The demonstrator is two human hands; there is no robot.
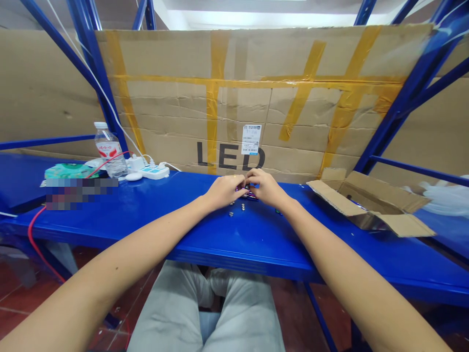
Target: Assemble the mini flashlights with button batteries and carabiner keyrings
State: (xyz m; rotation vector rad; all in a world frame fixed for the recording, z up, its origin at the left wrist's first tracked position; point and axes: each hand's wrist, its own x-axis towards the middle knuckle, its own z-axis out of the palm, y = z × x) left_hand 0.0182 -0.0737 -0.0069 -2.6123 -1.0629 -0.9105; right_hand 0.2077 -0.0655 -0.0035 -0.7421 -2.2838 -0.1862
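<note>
My left hand [225,190] and my right hand [268,187] meet over the blue table, fingertips bent in and nearly touching. Both are closed in a pinch; whatever is between the fingers is too small and covered to name. Just below the fingertips lie shiny purple slender pieces [252,195], partly hidden by the hands. In front of them are several small silvery metal pieces [243,207], some close to my left hand. A small green piece [278,211] shows beside my right wrist.
An open cardboard box [331,195] stands at the right. At the left are a water bottle [110,151], a power strip [156,171], a tissue pack [68,170] and a red cable [32,234]. A large taped cardboard sheet [168,112] rises behind the blue table [146,215].
</note>
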